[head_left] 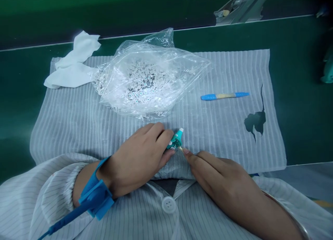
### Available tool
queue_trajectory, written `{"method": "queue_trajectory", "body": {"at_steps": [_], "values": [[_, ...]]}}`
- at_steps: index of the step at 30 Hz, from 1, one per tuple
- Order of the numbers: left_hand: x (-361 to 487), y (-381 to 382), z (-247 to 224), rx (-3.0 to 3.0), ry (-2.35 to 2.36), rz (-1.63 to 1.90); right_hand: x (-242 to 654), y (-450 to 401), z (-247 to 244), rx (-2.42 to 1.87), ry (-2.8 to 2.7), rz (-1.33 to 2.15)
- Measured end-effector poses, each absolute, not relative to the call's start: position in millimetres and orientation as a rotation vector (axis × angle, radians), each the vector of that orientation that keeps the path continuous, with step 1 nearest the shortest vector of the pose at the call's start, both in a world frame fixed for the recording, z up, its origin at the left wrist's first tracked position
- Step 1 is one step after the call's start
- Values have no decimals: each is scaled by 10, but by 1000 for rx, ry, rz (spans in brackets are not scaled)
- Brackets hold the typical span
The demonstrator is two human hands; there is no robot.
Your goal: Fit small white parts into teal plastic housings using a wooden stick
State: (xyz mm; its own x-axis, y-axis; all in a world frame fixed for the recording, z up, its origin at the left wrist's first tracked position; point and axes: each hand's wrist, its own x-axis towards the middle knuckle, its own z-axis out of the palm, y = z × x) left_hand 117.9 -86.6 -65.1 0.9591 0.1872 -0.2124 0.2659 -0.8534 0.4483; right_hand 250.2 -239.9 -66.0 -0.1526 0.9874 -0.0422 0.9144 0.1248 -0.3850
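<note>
My left hand (137, 156) grips a small teal plastic part (176, 140) with a white tip, held between its fingertips and thumb. My right hand (221, 174) comes in from the other side, and its fingertips pinch a tiny pale piece (180, 148) at the lower end of the teal part. Above both hands lies a clear plastic bag (148, 80) full of small white parts. A blue-ended stick with a pale yellow middle (223, 96) rests to the right on the striped grey cloth (208, 118).
The cloth, with a torn hole (256, 121) at its right, lies on a green workbench (293, 38). White wipes (74, 61) sit at its far left corner. A blue wrist strap (96, 188) with a cord circles my left wrist. A metal bracket (240, 5) stands beyond the bench.
</note>
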Motion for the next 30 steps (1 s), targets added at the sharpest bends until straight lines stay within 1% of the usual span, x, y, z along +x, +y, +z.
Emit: {"method": "queue_trajectory", "body": {"at_steps": [13,22,30], "values": [[1197,-876,-672,2575,278,-159,2396,-2356,-617,-1942,-2213,378],[1218,-885,-657,2562,295,-199,2347,-2320,-628,-2005,-2273,327],[1125,-859,-637,2478,251,-259,2351,-2367,-646,-1833,-2250,347]]}}
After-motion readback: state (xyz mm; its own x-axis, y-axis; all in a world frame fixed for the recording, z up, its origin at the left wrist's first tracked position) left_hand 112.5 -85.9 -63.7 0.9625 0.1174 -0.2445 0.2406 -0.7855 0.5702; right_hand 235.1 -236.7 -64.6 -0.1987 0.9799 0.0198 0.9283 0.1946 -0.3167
